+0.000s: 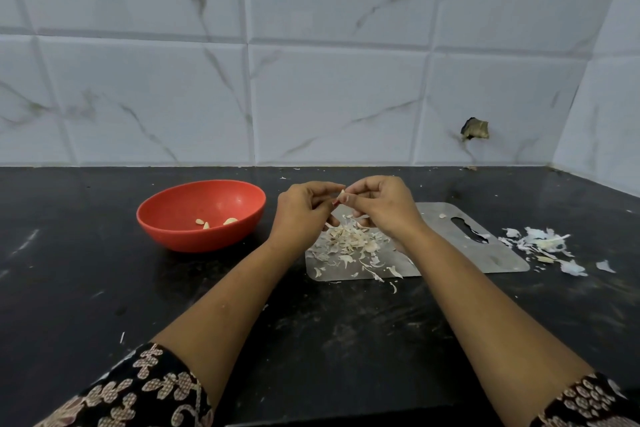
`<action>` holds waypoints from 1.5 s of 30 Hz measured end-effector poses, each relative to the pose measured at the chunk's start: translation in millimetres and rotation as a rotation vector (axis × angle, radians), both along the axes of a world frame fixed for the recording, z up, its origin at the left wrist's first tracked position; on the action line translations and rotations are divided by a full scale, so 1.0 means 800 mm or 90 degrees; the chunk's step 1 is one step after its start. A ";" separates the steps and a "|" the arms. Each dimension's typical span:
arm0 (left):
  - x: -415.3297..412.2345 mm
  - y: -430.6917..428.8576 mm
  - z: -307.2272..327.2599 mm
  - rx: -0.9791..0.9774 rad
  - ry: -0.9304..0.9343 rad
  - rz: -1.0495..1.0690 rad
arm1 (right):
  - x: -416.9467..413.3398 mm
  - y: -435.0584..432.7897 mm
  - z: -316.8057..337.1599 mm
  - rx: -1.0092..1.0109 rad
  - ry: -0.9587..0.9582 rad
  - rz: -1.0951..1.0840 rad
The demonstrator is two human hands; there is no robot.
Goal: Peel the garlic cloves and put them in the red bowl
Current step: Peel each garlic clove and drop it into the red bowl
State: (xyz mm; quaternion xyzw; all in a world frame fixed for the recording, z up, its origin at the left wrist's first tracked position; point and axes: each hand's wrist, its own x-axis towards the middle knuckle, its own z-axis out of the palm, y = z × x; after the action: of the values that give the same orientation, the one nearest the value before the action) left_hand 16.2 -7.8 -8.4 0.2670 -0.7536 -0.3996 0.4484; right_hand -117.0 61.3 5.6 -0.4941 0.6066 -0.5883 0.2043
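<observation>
**Garlic clove** (343, 197): small and pale. It was held in the air above the far left end of the cutting board, between the two grips and apart from the bowl.

**Left grip** (303, 204): fingers curled, thumb and fingertips pinching the clove from the left.

**Right grip** (384, 208): fingers curled, pinching the same clove from the right. Whether it had the flesh or only the skin could not be told.

**Red bowl** (194, 239): stood upright on the worktop, left of the board and near the left grip. A few peeled cloves (216, 221) lay at its bottom.

**Cutting board** (446, 218): grey metal, lying flat, with a handle slot toward its right end. A heap of peelings (349, 241) lay on its left half, below the grips.

**Second heap of skins** (540, 243): whiter, lying on the worktop just past the board's right edge.

**Worktop** (104, 288): black and scuffed, with stray flakes.

**Wall** (311, 80): white marbled tiles, with a broken hole (474, 129) at the right.

**Sleeves** (138, 392): dark and patterned, at both forearms.
</observation>
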 end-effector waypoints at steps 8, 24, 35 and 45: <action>0.003 0.005 0.004 -0.082 -0.028 0.001 | -0.002 0.000 0.001 0.069 0.011 0.070; 0.003 0.002 0.007 0.028 0.026 -0.007 | 0.001 -0.001 -0.002 0.035 0.083 0.074; 0.002 0.002 0.003 -0.022 0.035 0.049 | 0.003 -0.002 -0.001 -0.047 0.027 0.054; -0.001 0.004 -0.001 -0.062 0.021 0.074 | 0.006 -0.003 -0.003 0.014 0.012 0.077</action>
State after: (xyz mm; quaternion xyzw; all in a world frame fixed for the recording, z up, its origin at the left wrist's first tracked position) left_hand 15.1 -4.4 -9.2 0.2812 -0.7479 -0.3401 0.4959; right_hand -112.0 58.5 3.0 -0.5332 0.5840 -0.5633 0.2393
